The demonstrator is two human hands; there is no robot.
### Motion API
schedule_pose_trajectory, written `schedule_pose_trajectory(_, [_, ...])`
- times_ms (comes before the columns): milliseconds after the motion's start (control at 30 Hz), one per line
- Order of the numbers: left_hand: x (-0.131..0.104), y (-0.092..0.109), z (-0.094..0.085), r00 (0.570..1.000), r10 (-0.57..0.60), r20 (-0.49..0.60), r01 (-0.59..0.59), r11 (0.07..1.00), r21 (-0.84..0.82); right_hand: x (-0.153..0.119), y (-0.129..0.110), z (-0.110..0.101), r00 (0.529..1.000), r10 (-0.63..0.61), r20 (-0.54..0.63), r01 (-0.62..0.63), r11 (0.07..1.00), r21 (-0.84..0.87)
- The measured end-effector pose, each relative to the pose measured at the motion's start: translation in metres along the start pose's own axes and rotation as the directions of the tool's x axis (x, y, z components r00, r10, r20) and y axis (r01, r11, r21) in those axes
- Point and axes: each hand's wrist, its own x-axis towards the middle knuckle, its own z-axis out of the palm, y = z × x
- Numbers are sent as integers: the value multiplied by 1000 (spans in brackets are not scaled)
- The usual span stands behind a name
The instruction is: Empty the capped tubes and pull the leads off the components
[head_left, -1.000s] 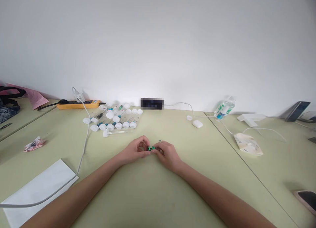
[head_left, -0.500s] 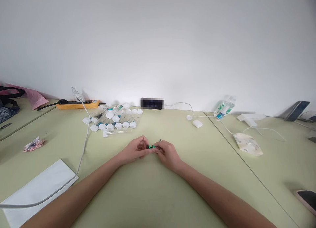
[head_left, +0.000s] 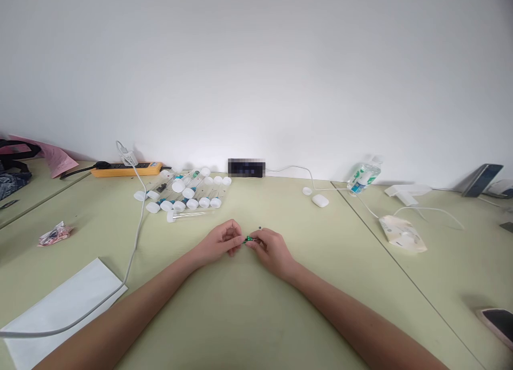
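Above the middle of the table my left hand (head_left: 225, 238) and my right hand (head_left: 272, 251) face each other, almost touching. Between their fingertips shows a small green piece (head_left: 248, 239) with a thin dark shaft; it resembles a small screwdriver, but its kind is not certain. My right thumb and fingers pinch the shaft side. The fingers of my left hand curl round the other end, with the thumb over it and hiding part of it. A tiny dark bit (head_left: 259, 228) lies on the table just beyond my right fingers.
Several clear tubes with white caps (head_left: 192, 204) lie in a group at the back left, near an orange power strip (head_left: 128, 170). A white cable (head_left: 138, 236) crosses a white sheet (head_left: 64, 311). At right are a white case (head_left: 320, 200), a bottle (head_left: 364, 178) and a packet (head_left: 403, 233).
My left thumb and fingers have shifted slightly over the green piece, so less of its left end shows. My right hand has stayed nearly still.
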Motion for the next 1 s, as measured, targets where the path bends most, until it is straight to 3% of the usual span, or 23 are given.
schedule_pose_trajectory(333, [0,1,0,1000,-6,1,6,1000,22,0,-2,-1,1000,-3,20,3,1000,-6])
schedule_pose_trajectory(500, [0,1,2,998,8,-59,-6,999,39,0,-2,-1,1000,-4,12,4,1000,-18])
schedule_pose_trajectory(633, [-1,1,2,1000,-10,-18,11,1000,29,0,-1,-1,1000,-2,16,2,1000,-3])
schedule_pose_trajectory(800, [-3,3,5,998,38,-52,-32,995,99,0,-1,-1,1000,-12,11,12,1000,-18])
schedule_pose_trajectory(933, [-3,4,2,966,165,-198,-86,931,356,-1,0,0,999,5,-34,-6,1000,-20])
schedule_pose_trajectory(1000, [-2,2,-4,878,334,-342,-67,795,603,-1,0,0,995,38,-88,-39,999,-10])
